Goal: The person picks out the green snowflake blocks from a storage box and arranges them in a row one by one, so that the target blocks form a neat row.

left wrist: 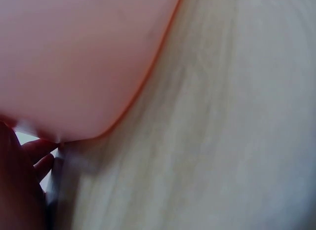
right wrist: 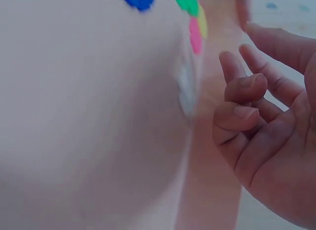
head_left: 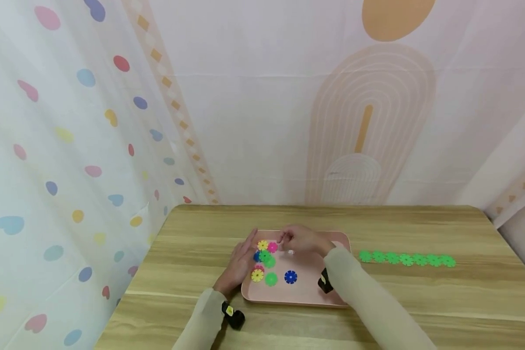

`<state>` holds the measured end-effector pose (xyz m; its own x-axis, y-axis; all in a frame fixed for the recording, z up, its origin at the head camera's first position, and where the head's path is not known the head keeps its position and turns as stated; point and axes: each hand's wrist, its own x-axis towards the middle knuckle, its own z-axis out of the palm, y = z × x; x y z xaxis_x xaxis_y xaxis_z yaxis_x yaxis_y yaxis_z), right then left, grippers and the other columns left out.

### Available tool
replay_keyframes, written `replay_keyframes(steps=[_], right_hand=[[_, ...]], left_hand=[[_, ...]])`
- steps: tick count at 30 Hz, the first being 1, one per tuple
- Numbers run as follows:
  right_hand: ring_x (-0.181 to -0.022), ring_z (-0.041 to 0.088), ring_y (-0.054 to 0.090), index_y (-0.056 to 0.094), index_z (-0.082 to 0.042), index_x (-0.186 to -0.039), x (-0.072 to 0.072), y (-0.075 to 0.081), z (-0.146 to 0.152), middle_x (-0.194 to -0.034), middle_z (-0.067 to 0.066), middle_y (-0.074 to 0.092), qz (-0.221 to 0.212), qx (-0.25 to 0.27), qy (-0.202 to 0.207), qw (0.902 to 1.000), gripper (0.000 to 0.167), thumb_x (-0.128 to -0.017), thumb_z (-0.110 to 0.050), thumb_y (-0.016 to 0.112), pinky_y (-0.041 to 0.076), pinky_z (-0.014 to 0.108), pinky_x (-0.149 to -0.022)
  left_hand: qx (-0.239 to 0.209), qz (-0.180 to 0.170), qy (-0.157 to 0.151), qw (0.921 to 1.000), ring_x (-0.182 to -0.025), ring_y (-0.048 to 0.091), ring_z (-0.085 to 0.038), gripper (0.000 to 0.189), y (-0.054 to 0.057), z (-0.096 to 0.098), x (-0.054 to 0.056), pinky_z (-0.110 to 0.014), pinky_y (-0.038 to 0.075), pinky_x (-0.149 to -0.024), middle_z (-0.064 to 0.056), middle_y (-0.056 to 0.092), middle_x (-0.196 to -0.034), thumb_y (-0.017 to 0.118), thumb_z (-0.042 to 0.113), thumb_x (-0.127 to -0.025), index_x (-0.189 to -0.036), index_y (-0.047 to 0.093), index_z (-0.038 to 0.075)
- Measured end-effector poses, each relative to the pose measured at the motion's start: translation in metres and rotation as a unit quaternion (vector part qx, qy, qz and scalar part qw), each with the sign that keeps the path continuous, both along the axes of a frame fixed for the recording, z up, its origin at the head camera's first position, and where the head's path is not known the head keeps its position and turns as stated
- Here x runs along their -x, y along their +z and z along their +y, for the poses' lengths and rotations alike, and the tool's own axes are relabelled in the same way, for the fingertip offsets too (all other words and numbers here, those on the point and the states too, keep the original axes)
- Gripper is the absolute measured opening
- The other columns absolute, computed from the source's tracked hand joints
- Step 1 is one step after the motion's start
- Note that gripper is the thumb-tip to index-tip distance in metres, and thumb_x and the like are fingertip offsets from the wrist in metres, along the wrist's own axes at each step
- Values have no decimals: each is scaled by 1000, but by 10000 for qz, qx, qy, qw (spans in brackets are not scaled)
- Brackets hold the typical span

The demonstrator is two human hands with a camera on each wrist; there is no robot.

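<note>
The table (head_left: 477,301) has a light wood-grain surface with streaks running left to right, and its two far corners are rounded. A shallow pink tray (head_left: 306,292) with a raised rim and rounded corners lies flat on it, around the middle, long sides running left to right. To the right of the tray and apart from it, seven green flower-shaped discs (head_left: 406,259) form one nearly straight row, each reaching its neighbour.
</note>
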<state>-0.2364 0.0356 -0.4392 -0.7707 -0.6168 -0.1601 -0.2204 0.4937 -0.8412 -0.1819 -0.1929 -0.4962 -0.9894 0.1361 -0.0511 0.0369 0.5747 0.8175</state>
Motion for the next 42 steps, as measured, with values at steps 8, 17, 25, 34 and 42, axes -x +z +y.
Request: replay_keyframes(steps=[8, 17, 25, 34, 42], right_hand=[[-90, 20, 54, 66, -13, -101, -3, -12, -30, -95, 0, 61, 241, -391, 68, 9989, 11, -91, -7, 66, 48, 35, -84], [-91, 16, 55, 65, -14, -100, -7, -21, -45, -98, -2, 63, 592, -454, 26, 9972, 13, -90, -9, 72, 50, 35, -89], [-95, 15, 56, 63, -14, -100, -6, -27, -48, -102, -3, 63, 465, -416, 2, 9981, 15, -90, -8, 72, 48, 37, -93], [-96, 17, 55, 62, -15, -100, -7, -30, -48, -101, -3, 61, 241, -370, -132, 9989, 15, -90, -8, 71, 47, 39, -94], [-90, 17, 53, 62, -13, -100, -5, -33, -47, -95, -2, 59, 311, -396, -125, 9987, 19, -87, -6, 74, 47, 36, -89]], left_hand=[[9, 12, -42, 10000, -150, 0, -42, 54, 2, 0, 2, -71, 0, -113, -7, 17, -166, 28, 35, -108, -160, 17, 26], [14, 113, -135, 9998, -150, -3, -43, 53, 3, -2, 2, -69, -3, -114, -7, 17, -165, 26, 36, -109, -160, 16, 26], [49, 207, -230, 9995, -151, 0, -40, 54, 3, -2, 2, -64, -3, -116, -4, 16, -166, 26, 34, -109, -161, 15, 23], [44, 195, -155, 9997, -150, 1, -42, 54, 2, -2, 2, -69, -1, -114, -3, 17, -166, 27, 35, -109, -160, 16, 25], [32, 214, -191, 9996, -150, 2, -42, 53, -1, -2, 2, -67, -1, -115, -4, 19, -165, 26, 34, -109, -160, 16, 23]])
